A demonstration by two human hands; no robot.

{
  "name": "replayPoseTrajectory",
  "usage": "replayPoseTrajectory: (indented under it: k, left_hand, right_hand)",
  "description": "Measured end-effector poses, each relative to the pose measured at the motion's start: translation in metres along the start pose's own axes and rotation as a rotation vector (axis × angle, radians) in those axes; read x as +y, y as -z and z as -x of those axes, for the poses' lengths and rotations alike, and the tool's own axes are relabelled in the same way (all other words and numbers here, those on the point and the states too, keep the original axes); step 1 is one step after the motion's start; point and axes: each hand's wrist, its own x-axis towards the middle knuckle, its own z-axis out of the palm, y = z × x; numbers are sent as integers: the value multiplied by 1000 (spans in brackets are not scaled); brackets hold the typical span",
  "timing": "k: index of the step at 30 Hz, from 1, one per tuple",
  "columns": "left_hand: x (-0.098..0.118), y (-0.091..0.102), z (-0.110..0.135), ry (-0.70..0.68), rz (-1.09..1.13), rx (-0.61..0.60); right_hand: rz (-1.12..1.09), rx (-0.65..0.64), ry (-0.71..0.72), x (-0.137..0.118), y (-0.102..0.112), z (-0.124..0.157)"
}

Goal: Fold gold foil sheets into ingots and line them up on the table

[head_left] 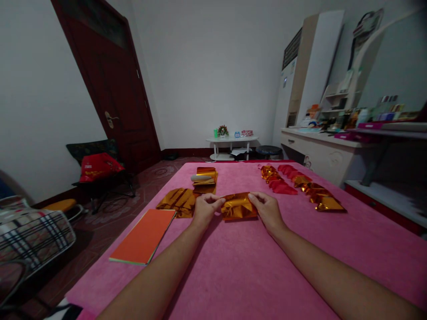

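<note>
A shiny gold foil sheet (pixel 239 208), creased across its face, is held over the middle of the pink-covered table. My left hand (pixel 206 209) pinches its upper left corner between thumb and fingers. At the upper right corner my right hand (pixel 267 209) pinches it the same way. Left of my left hand lies a spread of flat gold foil sheets (pixel 178 202). Behind that sits a gold foil stack (pixel 207 172) with a grey rounded object (pixel 200 178) on top. Both hands are closed on the foil.
An orange paper stack (pixel 145 235) lies at the left table edge. Folded red and gold foil pieces (pixel 280 183) form rows at the back right, ending in a gold piece (pixel 328 204). Beyond the pink tablecloth (pixel 233 275) stand a chair with a red bag (pixel 100 166) and a white dresser (pixel 320 151).
</note>
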Motion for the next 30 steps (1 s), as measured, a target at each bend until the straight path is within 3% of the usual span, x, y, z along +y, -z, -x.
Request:
replayPoseTrajectory:
  k: [11,17,20,25,30]
  left_hand:
    - [6,-3,1,76,39,34]
    - [-7,-1,-4,73,-28,14]
    - [-13,0,-7,11,-179,-12]
    - [-11,0,-8,-129,-656,-41]
    - [-6,-3,-2,-200,-975,-144]
  right_hand:
    - [94,-20,49,8,2,-2]
    - [370,-33,20,12,5,-5]
    - [565,-87,12,14,8,-8]
    - [887,-130,19,10,7,-10]
    - [1079,-155,46,4,1,-5]
